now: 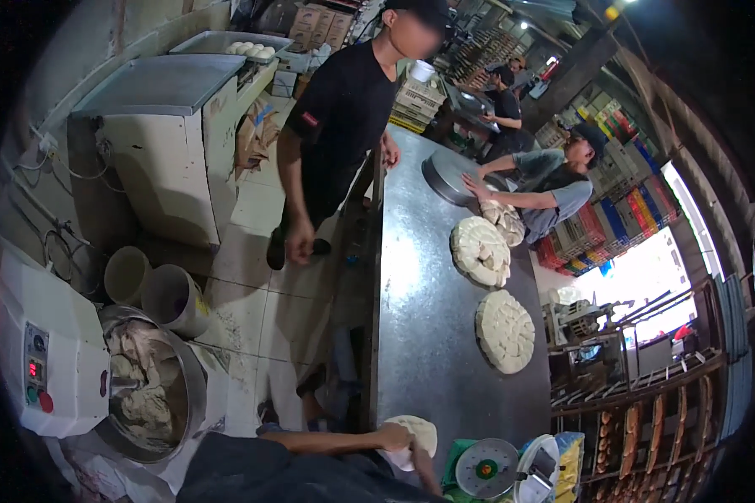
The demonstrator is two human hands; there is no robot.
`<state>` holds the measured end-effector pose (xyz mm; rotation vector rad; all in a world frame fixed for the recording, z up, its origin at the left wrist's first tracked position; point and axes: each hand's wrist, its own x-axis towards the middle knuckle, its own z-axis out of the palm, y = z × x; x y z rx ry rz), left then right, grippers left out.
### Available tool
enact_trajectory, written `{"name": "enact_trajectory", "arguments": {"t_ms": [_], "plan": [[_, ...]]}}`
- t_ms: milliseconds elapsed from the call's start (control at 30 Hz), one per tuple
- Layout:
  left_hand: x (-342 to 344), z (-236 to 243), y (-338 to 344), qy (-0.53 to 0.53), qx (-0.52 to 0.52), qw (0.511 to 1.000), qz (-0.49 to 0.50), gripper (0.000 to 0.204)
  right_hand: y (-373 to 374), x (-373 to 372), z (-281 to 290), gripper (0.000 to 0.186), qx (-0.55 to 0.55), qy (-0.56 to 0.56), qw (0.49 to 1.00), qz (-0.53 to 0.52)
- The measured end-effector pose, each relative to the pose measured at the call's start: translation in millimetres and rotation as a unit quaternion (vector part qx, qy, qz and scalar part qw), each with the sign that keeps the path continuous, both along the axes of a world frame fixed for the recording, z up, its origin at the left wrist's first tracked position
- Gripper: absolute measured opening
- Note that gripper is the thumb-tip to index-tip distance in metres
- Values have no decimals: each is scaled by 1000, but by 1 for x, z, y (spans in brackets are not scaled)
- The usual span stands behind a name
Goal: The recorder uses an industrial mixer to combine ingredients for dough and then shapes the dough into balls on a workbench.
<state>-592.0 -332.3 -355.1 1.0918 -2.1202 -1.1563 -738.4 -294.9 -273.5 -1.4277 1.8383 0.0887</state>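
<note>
At the near end of the metal table, a pale piece of dough (424, 428) lies under my hands. My left hand (393, 437) reaches in from the left and grips the dough's near left edge, its fingers curled. Coming up from the lower edge, my right hand (420, 457) is against the dough's near side; its fingers are small and partly hidden. Just right of my hands stands a round-dial weighing scale (486, 469) with a green base. Farther along lie a round slab of cut dough (505, 331) and another cut slab (481, 251).
The metal table (428, 352) runs away from me. A person in black (344, 109) stands left of it; another at its right holds a round metal pan (451, 177). A dough mixer (151, 386), buckets (172, 302) and a bread rack (646, 427) surround it.
</note>
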Motion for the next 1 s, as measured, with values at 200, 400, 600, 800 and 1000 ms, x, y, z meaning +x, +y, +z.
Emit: {"name": "enact_trajectory", "arguments": {"t_ms": [200,400,600,800,1000], "plan": [[40,127,-86,95,264,957,70,48,-73,-41,112,45,-178,-191,947,-188],[37,84,-176,-24,31,996,80,51,-72,-20,78,42,-366,24,895,-254],[-42,77,-146,-37,-105,993,39,46,-89,-48,-49,56,-221,-17,940,-258],[-32,54,-145,-25,-46,999,5,47,-123,67,-10,61,-137,354,826,-416],[4,74,-177,33,11,999,-16,53,-150,75,36,75,-262,-98,685,-673]]}}
